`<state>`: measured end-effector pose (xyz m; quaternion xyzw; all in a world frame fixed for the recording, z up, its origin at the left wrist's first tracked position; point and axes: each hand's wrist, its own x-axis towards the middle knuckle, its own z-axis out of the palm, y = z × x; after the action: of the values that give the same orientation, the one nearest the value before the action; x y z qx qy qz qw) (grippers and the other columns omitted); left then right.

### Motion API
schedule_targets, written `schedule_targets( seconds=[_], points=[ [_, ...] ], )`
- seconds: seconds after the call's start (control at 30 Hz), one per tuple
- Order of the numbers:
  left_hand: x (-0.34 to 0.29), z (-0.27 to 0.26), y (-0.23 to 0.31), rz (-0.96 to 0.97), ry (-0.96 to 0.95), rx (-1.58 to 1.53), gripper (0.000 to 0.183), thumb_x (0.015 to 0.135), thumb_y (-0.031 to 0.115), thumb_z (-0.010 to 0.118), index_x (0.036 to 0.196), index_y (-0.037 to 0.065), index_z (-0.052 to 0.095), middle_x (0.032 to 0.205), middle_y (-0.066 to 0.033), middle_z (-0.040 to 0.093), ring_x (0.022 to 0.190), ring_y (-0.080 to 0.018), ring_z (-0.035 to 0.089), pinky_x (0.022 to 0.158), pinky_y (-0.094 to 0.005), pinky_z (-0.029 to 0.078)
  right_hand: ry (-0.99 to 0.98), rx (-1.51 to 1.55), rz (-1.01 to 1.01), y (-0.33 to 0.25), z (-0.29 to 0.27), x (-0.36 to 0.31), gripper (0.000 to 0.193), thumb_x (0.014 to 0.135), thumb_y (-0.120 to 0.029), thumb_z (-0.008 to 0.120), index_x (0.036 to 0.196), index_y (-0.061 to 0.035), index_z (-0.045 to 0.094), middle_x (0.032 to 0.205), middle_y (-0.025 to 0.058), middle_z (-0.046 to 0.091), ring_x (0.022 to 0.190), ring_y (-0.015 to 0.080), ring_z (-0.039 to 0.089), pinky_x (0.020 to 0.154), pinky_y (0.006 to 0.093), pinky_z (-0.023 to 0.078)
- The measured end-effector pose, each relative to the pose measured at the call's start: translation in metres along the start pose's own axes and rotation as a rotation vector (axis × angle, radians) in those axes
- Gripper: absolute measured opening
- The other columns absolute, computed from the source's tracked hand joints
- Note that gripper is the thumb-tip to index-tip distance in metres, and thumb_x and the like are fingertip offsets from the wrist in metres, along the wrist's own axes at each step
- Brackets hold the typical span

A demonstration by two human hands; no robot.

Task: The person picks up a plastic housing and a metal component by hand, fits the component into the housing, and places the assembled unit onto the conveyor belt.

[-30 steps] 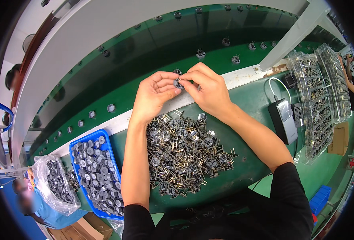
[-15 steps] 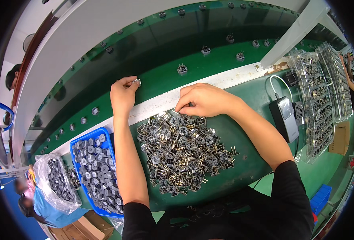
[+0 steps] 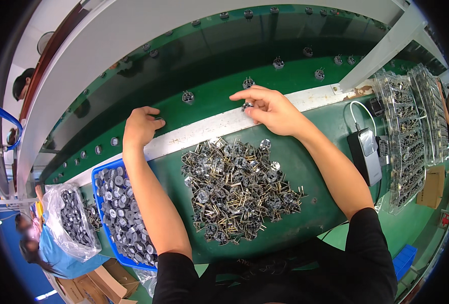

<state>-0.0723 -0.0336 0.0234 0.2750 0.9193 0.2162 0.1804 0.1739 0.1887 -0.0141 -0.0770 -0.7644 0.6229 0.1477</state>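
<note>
My left hand (image 3: 142,126) is over the far green strip, thumb and fingers curved and apart, with nothing I can make out in them. Between the thumb and fingers of my right hand (image 3: 274,110) is a small round electrical part (image 3: 247,106), dark and shiny, above the white ledge (image 3: 204,128). One pinned electrical part (image 3: 187,97) stands on the strip between my hands. Another pinned part (image 3: 248,82) stands just beyond my right fingers. In front of me a heap of pinned parts (image 3: 242,190) covers much of the green table.
A blue tray (image 3: 98,190) of grey round caps sits by my left forearm, beside a clear bag (image 3: 72,220) of similar pieces. A power bank (image 3: 365,157) with a white cable and stacked clear trays (image 3: 402,142) of parts stand right. A slanted white post (image 3: 376,53) crosses the strip.
My left hand has let go of its part, which now stands on the strip, and moved left. My right hand has risen from the heap to the ledge with a part in its fingers.
</note>
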Motion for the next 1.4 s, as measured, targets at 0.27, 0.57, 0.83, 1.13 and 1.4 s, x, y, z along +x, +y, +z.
schedule_targets(
  seconds=[0.27, 0.57, 0.83, 1.13, 1.4],
  points=[
    [0.0, 0.019, 0.03, 0.145, -0.053, -0.224, 0.023, 0.076, 0.003, 0.068, 0.099, -0.003, 0.069, 0.083, -0.0071, 0.067, 0.073, -0.013, 0.062, 0.065, -0.0255, 0.049, 0.039, 0.171, 0.152, -0.008, 0.001, 0.001, 0.019, 0.09, -0.007, 0.065, 0.107, 0.0011, 0.067, 0.081, 0.0026, 0.06, 0.067, 0.0088, 0.057, 0.06, 0.0244, 0.046],
    [-0.022, 0.043, 0.092, 0.222, -0.286, -0.85, 0.02, 0.085, 0.002, 0.064, 0.104, -0.006, 0.066, 0.086, -0.0082, 0.067, 0.074, -0.0109, 0.063, 0.068, -0.0238, 0.052, 0.187, 0.178, 0.192, -0.016, 0.006, 0.0, 0.014, 0.085, -0.004, 0.073, 0.098, 0.0009, 0.071, 0.087, 0.0023, 0.063, 0.068, 0.0061, 0.057, 0.058, 0.0221, 0.045],
    [-0.031, 0.064, 0.105, 0.334, -0.506, -0.993, 0.04, 0.077, -0.009, 0.072, 0.115, -0.006, 0.06, 0.105, -0.0117, 0.066, 0.085, -0.0119, 0.067, 0.081, -0.0241, 0.054, 0.395, -0.003, -0.109, -0.016, 0.015, 0.0, 0.01, 0.08, -0.005, 0.076, 0.089, -0.0024, 0.072, 0.087, 0.0032, 0.063, 0.062, 0.0079, 0.054, 0.057, 0.0237, 0.044],
    [-0.03, 0.063, 0.104, 0.302, -0.539, -0.995, 0.037, 0.079, -0.008, 0.072, 0.114, -0.008, 0.061, 0.101, -0.013, 0.068, 0.084, -0.0141, 0.067, 0.078, -0.0256, 0.056, 0.416, -0.148, -0.279, -0.012, 0.017, 0.0, 0.009, 0.079, -0.004, 0.075, 0.087, -0.0039, 0.073, 0.086, 0.0022, 0.063, 0.063, 0.0106, 0.054, 0.057, 0.0258, 0.044],
    [-0.031, 0.066, 0.104, 0.336, -0.497, -0.928, 0.038, 0.078, -0.008, 0.073, 0.114, -0.007, 0.062, 0.099, -0.0126, 0.069, 0.085, -0.014, 0.068, 0.079, -0.0252, 0.056, 0.41, -0.172, -0.232, -0.015, 0.017, -0.002, 0.008, 0.081, -0.005, 0.073, 0.089, -0.0034, 0.073, 0.083, 0.0033, 0.063, 0.066, 0.0131, 0.057, 0.058, 0.0272, 0.046]
  ],
)
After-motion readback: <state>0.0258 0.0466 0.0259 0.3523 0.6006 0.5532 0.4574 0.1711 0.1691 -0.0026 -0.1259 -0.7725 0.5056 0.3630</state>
